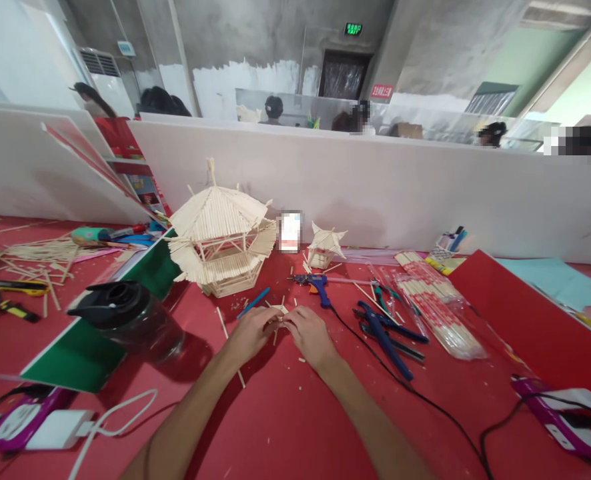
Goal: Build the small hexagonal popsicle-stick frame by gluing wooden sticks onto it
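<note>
Both hands meet over the middle of the red table, around a small frame of thin wooden sticks (281, 309). My left hand (256, 330) pinches it from the left, and my right hand (309, 333) pinches it from the right; the fingertips hide part of it. Just beyond my right hand lies a blue glue gun (320, 288). A blue stick-like tool (253, 303) rests beyond my left hand. Behind stand a large pavilion model (220, 240) of wooden sticks and a smaller one (327, 245) with a pointed roof.
At left a dark water bottle (130, 323) stands close to my left forearm. Blue-handled cutters (386, 340) and bagged chopsticks (440, 303) lie to the right. The glue gun's black cable runs past my right forearm. A white partition (375, 180) closes the back; people sit beyond.
</note>
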`<state>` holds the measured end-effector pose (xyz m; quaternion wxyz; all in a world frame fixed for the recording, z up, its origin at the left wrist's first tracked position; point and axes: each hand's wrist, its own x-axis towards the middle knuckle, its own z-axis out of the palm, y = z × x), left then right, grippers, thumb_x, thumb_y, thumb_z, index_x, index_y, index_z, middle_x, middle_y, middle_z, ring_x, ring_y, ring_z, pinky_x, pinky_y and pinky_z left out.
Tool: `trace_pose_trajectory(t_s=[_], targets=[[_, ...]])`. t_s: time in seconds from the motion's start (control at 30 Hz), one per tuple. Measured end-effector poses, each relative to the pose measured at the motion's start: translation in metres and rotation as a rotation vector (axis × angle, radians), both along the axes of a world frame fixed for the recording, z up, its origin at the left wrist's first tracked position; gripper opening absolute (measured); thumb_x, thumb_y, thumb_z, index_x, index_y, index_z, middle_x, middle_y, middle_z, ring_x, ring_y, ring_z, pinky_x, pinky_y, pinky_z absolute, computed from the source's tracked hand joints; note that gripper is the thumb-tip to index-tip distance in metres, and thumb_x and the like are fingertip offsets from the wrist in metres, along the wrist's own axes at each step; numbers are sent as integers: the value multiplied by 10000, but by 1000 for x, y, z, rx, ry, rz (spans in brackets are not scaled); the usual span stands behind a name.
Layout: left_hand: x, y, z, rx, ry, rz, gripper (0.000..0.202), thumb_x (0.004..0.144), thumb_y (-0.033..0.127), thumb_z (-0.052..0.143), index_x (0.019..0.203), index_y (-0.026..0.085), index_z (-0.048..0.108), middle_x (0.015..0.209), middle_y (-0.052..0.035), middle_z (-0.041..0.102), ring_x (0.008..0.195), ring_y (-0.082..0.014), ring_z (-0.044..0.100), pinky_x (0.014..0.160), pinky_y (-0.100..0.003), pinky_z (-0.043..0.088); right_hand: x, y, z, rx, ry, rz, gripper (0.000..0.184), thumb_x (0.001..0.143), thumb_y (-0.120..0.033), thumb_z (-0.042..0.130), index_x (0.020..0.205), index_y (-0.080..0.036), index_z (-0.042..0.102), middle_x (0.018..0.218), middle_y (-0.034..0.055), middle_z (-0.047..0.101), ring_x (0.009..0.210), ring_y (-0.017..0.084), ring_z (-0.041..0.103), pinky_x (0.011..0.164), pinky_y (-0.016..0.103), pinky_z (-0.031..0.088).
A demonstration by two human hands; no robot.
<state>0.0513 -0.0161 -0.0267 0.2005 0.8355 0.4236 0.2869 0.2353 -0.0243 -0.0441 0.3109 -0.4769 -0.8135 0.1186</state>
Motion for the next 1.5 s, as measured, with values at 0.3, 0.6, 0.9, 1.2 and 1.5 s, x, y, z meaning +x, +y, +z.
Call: trace_pose_trajectory(t_s=[0.3,0.6,0.9,1.2,1.5], targets=[[-1,1,-4,-1,-12,-6,147,956,291,537,1000,224,660,921,-36,720,866,-183,650,783,-287,474,2,1,-1,-40,15,21,146,956,-171,524,926,-199,664,925,64,668,881,197,593,793,300,458],[-9,4,1,-26,-1,82,215,966,274,481,1096,214,641,1133,-71,687,1070,-212,617,948,-344,465,12,-7,2,-132,-85,-2,120,933,-150,557,903,-189,666,901,60,678,867,192,587,781,277,423],[-5,3,3,-40,58,30,161,929,185,496,968,201,651,1036,-71,683,994,-210,624,888,-325,479,4,-6,-4,-124,-120,-11,140,932,-144,548,873,-192,666,883,48,676,845,188,582,755,276,412],[-2,2,5,-31,51,21,159,925,160,487,942,195,641,992,-64,674,946,-199,620,858,-316,480,4,-8,-8,-67,-79,-26,119,909,-147,574,834,-201,648,862,46,658,843,196,578,749,285,423],[0,0,4,-10,63,38,160,915,153,495,961,206,640,1005,-65,662,966,-202,611,865,-319,472,4,-6,-11,-85,-58,-33,95,896,-145,580,847,-198,641,839,40,665,807,195,580,730,287,417]])
